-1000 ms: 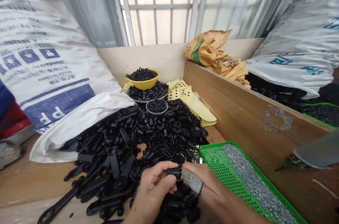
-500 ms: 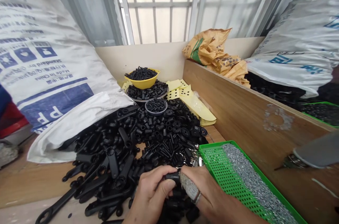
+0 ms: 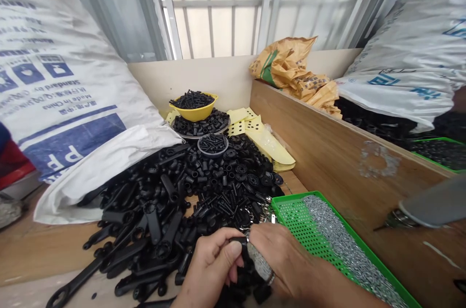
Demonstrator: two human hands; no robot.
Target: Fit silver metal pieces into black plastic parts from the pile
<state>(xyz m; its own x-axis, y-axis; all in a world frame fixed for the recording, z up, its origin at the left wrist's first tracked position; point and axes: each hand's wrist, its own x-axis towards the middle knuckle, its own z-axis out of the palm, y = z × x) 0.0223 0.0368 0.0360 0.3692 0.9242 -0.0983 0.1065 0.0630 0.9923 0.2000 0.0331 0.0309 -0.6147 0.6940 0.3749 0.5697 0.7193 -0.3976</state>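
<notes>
My left hand (image 3: 214, 262) is closed, with a short black plastic tube (image 3: 238, 241) pinched between thumb and fingers. Against the tube's right end, my right hand (image 3: 278, 254) is closed too, its fingers curled over. A speckled grey cover (image 3: 259, 262) with a band at its lower end lies along the thumb side of that hand. A small glint of metal shows where the hands meet, but what the right fingers hold is hidden. Both hands are above a heap of black plastic parts (image 3: 214, 186), near the green perforated tray (image 3: 287, 213).
Metal pins (image 3: 338, 235) fill the tray's right side. Left stands a large white sack (image 3: 73, 79); long black handles (image 3: 134, 254) spread below it. Behind are a yellow bowl (image 3: 198, 112), a small bowl (image 3: 213, 153) and yellow cards (image 3: 273, 147). A wooden board (image 3: 309, 128) and a power driver (image 3: 422, 208) are right.
The two hands stay together at the black tube. My right hand has turned slightly over the tube. The whole view has shifted a little.
</notes>
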